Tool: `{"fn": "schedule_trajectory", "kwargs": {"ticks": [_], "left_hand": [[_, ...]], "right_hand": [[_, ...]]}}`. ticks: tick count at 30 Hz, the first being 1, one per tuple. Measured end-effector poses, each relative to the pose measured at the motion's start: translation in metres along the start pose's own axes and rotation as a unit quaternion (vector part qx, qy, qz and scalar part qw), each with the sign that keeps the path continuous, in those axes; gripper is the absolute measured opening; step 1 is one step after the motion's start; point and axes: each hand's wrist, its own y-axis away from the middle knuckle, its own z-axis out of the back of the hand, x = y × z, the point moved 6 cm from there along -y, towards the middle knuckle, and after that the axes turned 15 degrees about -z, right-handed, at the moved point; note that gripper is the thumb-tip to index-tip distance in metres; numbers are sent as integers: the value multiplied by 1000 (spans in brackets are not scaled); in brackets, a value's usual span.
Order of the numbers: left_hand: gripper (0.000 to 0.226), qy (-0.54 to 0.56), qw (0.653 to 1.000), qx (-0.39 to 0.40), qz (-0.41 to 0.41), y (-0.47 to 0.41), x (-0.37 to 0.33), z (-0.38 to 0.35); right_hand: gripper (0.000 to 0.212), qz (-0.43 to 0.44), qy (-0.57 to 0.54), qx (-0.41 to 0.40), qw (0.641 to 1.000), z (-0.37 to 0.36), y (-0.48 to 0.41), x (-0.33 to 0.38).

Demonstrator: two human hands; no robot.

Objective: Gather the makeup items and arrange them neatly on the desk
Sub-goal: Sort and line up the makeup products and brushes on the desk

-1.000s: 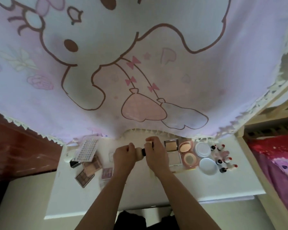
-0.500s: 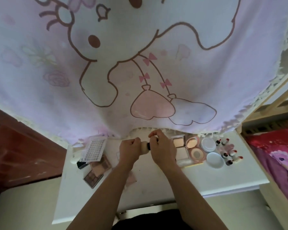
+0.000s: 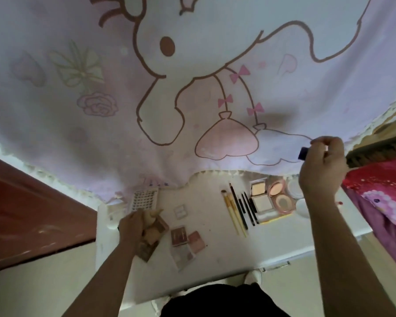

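Observation:
My left hand (image 3: 133, 227) grips a beige bottle (image 3: 151, 216) low over the brown eyeshadow palettes (image 3: 154, 236) at the desk's left. My right hand (image 3: 321, 165) is raised high at the right and pinches a small dark cap (image 3: 303, 153). On the white desk (image 3: 215, 266) brushes and pencils (image 3: 239, 209) lie in a row at centre. Right of them are a square powder compact (image 3: 260, 197) and a pink round compact (image 3: 280, 197). Small pink palettes (image 3: 185, 239) lie at centre left. A lash tray (image 3: 144, 199) leans at the back left.
A pink cartoon curtain (image 3: 192, 88) hangs over the back of the desk. White round lids (image 3: 303, 208) lie partly behind my right arm. A red patterned bedspread (image 3: 380, 197) is at the right, a brown wooden door (image 3: 32, 213) at the left.
Both hands were together at the desk's centre on the bottle. The left carried the bottle down to the left, the right rose to the right with the cap. The brush row is uncovered.

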Motion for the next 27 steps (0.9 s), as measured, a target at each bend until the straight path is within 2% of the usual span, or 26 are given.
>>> {"fn": "schedule_trajectory", "kwargs": {"ticks": [2, 4, 6, 8, 11, 13, 16, 17, 21, 27], "left_hand": [[26, 97, 994, 37, 34, 10, 0, -18], [32, 156, 984, 82, 38, 22, -13, -49], [43, 156, 971, 183, 7, 33, -35, -77], [39, 177, 944, 279, -9, 42, -47, -100], [28, 189, 944, 271, -6, 32, -43, -123], [20, 160, 954, 247, -53, 18, -43, -132], [52, 102, 966, 216, -94, -10, -34, -146], [53, 106, 971, 195, -95, -15, -30, -150], [36, -18, 985, 99, -142, -30, -39, -163], [28, -137, 969, 58, -198, -50, -45, -186]], "right_hand": [[18, 1, 9, 81, 997, -33, 22, -2], [17, -42, 51, 176, 982, -79, 46, -26], [17, -106, 54, 240, 963, -116, 63, -57], [21, -162, 59, 277, 945, -139, 73, -86], [30, -248, 57, 336, 907, -167, 81, -134], [38, -276, 68, 351, 892, -178, 78, -158], [42, -233, 123, 337, 904, -193, 63, -172], [39, -207, 144, 333, 909, -198, 58, -171], [33, -119, 211, 354, 903, -238, 46, -177], [29, 43, 264, 369, 890, -285, 42, -191]]}}
